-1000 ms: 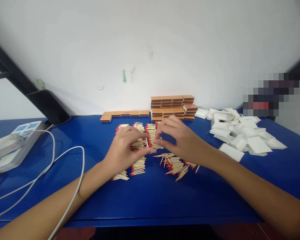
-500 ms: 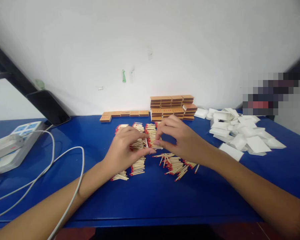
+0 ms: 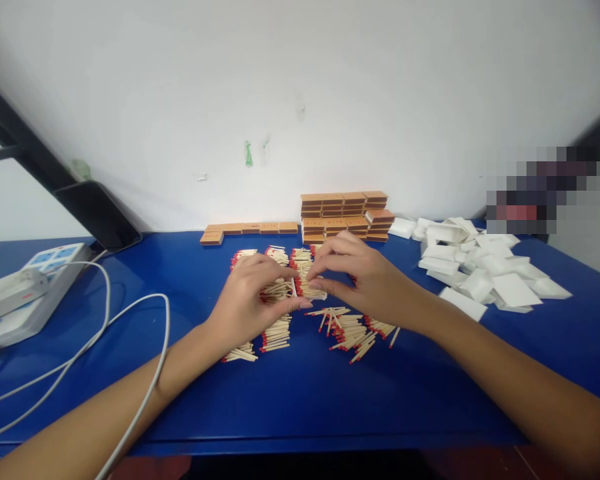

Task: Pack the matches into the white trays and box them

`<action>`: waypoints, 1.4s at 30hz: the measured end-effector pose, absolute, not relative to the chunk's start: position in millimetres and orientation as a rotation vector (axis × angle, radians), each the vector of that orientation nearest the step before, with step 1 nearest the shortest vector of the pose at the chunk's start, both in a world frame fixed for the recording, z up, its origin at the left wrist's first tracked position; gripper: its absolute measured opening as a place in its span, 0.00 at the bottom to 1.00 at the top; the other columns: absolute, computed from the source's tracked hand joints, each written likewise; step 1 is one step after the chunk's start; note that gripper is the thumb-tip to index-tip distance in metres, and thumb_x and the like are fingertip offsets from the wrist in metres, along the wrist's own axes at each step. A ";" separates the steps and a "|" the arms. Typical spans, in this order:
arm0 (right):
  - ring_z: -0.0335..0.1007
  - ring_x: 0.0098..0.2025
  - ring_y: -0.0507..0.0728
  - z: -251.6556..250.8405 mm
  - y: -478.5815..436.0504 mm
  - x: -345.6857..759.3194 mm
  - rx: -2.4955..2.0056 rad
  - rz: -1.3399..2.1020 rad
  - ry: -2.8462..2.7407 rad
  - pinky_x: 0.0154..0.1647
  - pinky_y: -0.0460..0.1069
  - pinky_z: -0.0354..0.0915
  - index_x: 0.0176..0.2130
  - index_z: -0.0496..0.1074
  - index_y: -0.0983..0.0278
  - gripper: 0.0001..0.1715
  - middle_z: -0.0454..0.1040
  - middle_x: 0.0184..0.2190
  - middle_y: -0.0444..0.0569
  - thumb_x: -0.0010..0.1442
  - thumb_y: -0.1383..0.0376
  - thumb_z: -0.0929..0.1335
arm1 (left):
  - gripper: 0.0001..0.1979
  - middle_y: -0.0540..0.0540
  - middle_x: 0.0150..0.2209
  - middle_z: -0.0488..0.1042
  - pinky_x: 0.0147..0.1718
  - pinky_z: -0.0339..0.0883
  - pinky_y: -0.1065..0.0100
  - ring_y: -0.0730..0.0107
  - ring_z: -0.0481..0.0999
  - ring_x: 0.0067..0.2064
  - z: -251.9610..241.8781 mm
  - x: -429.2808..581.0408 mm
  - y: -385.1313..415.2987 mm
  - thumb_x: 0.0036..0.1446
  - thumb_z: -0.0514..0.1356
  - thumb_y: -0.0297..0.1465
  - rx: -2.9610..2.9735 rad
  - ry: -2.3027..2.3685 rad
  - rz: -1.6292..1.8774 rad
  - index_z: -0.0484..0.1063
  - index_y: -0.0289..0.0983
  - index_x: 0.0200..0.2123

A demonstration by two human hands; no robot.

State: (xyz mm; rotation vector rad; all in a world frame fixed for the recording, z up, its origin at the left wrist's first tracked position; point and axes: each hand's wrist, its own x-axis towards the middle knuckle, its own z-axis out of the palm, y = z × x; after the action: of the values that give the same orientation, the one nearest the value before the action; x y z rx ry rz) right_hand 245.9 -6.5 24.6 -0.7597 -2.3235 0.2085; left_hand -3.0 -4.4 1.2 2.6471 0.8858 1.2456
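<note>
My left hand [image 3: 247, 300] and my right hand [image 3: 363, 273] meet over a small white matchbox tray [image 3: 307, 288] filled with red-tipped matches. Both hands pinch it, left thumb and fingers at its left end, right fingertips on its top and right side. Rows of matches [image 3: 277, 330] lie under and behind the hands on the blue table [image 3: 300, 400]. A loose heap of matches [image 3: 353, 330] lies just below my right hand.
Orange matchbox sleeves [image 3: 345, 215] are stacked at the wall, with a low row [image 3: 250, 229] to their left. A pile of white inner trays [image 3: 485, 267] lies at the right. A power strip [image 3: 20, 290], white cables [image 3: 130, 347] and a dark phone [image 3: 97, 213] are at the left.
Hardly anything has moved. My right fingers shifted slightly on the tray of matches; my left hand stays put.
</note>
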 end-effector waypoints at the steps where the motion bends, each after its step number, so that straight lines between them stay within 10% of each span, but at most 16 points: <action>1: 0.68 0.47 0.62 24.2 -5.5 246.8 -0.771 0.183 -2.303 0.50 0.57 0.66 0.42 0.79 0.59 0.05 0.77 0.40 0.51 0.71 0.62 0.71 | 0.20 0.46 0.39 0.83 0.46 0.70 0.59 0.60 0.80 0.41 1.2 -3.2 -4.4 0.54 0.76 0.43 2.642 0.889 1.255 0.82 0.38 0.45; 42: 0.75 0.36 0.59 20.2 20.3 264.6 -1.218 0.512 -1.961 0.37 0.55 0.70 0.37 0.79 0.60 0.14 0.83 0.36 0.50 0.65 0.53 0.71 | 0.19 0.46 0.39 0.85 0.46 0.71 0.57 0.60 0.81 0.42 3.9 -4.9 -5.4 0.58 0.73 0.47 2.601 0.967 1.329 0.81 0.41 0.45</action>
State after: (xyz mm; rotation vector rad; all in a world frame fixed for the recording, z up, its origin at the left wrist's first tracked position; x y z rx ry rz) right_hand 264.6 20.3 20.2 -1.2178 -1.9609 0.5121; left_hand -4.9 -5.4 3.9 2.6014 0.9667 1.3292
